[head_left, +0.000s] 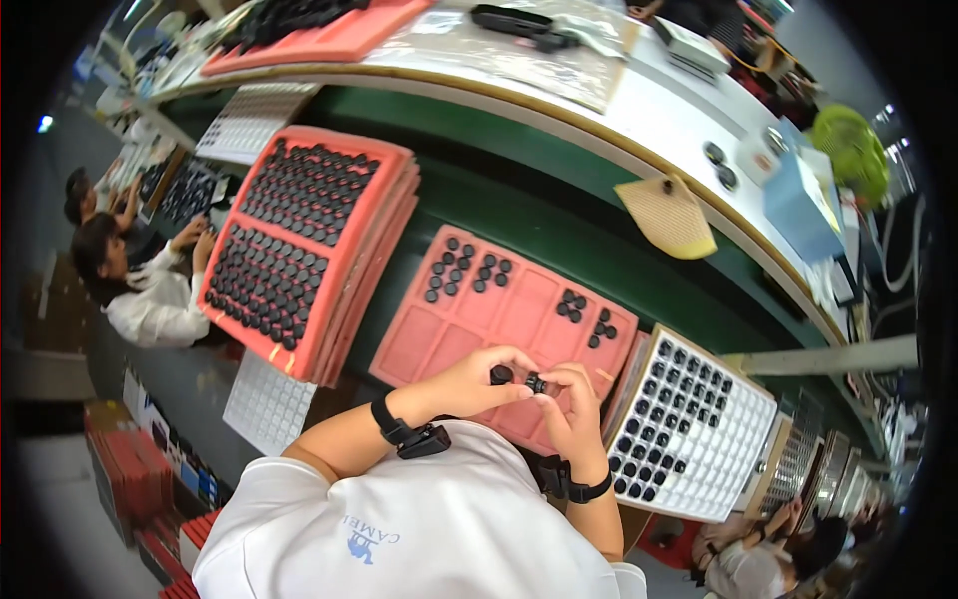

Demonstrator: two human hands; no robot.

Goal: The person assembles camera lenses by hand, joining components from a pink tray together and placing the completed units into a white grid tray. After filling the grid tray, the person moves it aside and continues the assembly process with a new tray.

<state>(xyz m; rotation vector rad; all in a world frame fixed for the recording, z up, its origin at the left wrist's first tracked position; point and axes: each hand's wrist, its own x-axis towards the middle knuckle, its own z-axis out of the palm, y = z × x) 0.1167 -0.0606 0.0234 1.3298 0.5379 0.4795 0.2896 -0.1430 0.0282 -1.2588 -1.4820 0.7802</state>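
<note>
Above the near edge of a pink compartment tray [469, 344], both of my hands are raised close together. My left hand [467, 384] curls its fingers round a short black cylindrical part [501, 374]. Between the fingertips of my right hand [573, 407] is a second small black ringed part [536, 383], and my left thumb tip reaches up to it. I cannot tell whether the two parts are joined. Several similar black round parts [451, 262] stand in groups in the tray's far compartments.
At left rises a stack of pink trays [344, 270] full of black round parts. A white grid tray [714, 454] at right is partly filled with dark parts. Behind runs a white shelf [599, 105] with a yellow mesh piece [667, 215] hanging over its edge. People sit at both sides.
</note>
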